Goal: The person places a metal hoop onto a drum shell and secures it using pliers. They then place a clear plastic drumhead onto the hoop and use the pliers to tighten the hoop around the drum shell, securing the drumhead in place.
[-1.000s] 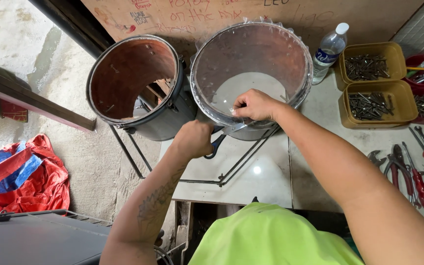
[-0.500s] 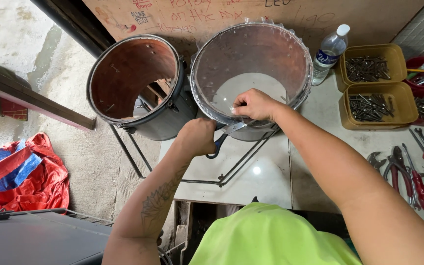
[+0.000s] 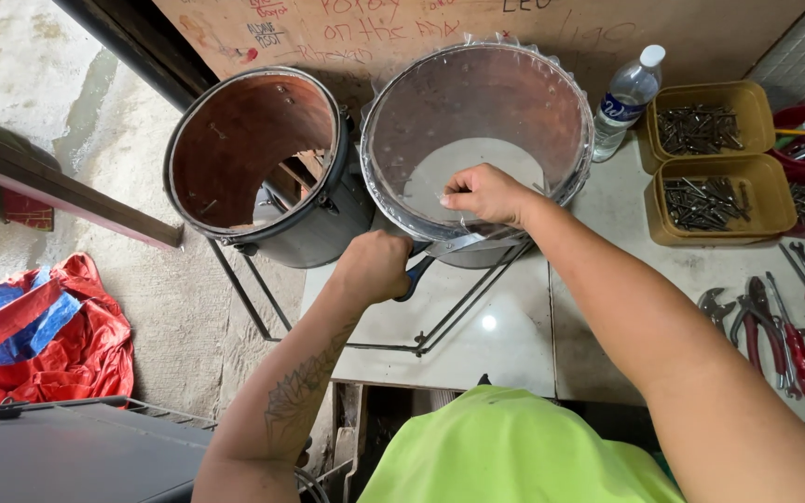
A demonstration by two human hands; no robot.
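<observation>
Drum shell [image 3: 477, 112] on bench [image 3: 514, 326]: right hand [image 3: 486, 191] still pinches its plastic film, left hand [image 3: 375, 265] has crept rimward gripping a blue-handled tool [image 3: 416, 277].

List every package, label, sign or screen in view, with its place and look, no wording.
Water bottle: stands right of the clear-film drum; clear plastic, white cap, blue and white label band.
Board: behind both drums; brown, with red and dark handwriting.
Trays: two yellow tubs of dark screws, far right on the table.
No screens.
</observation>
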